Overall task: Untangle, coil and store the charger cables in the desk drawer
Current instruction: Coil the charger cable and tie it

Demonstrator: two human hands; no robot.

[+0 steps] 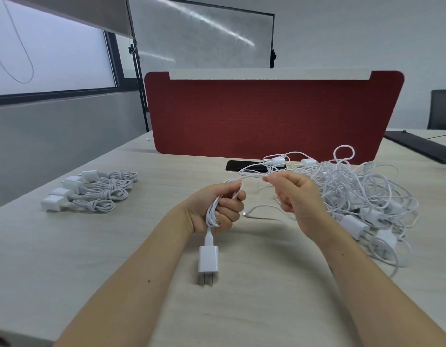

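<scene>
The left hand (218, 209) is curled around several loops of a thin white charger cable (213, 211), whose white rectangular plug adapter (208, 259) hangs below the fist with its prongs just above the pale wood-grain surface (116, 246). The right hand (295, 199) pinches the same cable's free length between thumb and fingertips. Just right of it lies a tangled heap of white cables and adapters (362, 196). Well to the left sit four neatly coiled white chargers (91, 191) in a row. A dark red fabric divider panel (267, 116) stands behind.
</scene>
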